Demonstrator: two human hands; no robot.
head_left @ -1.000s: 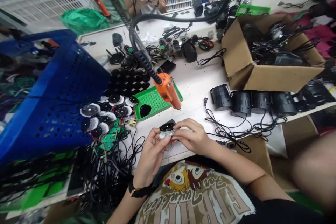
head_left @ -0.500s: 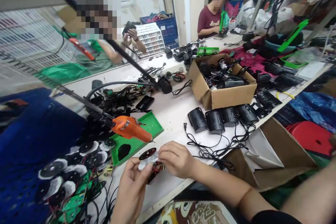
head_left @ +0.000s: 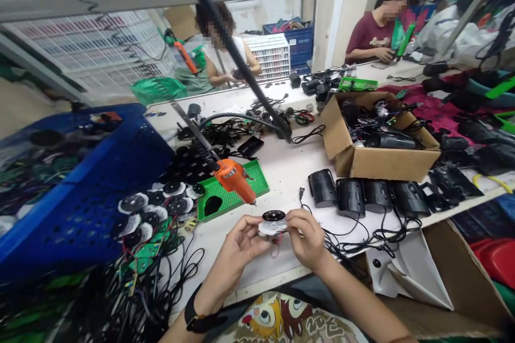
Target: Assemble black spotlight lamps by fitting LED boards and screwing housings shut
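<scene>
Through the head camera I see my left hand and right hand pinching a round black-and-white part by its sides, above the near edge of the white desk. Just beyond, an orange screwdriver hangs by a green tray. A blue basket stands left; black housings line the right, before a cardboard box. Across the desk I make out two people, one in white, one in maroon, and a white crate.

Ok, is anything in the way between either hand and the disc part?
Nothing visible: the left hand and right hand both hold the disc part at its edges. The orange screwdriver hangs beyond it, to the left, not between.
</scene>
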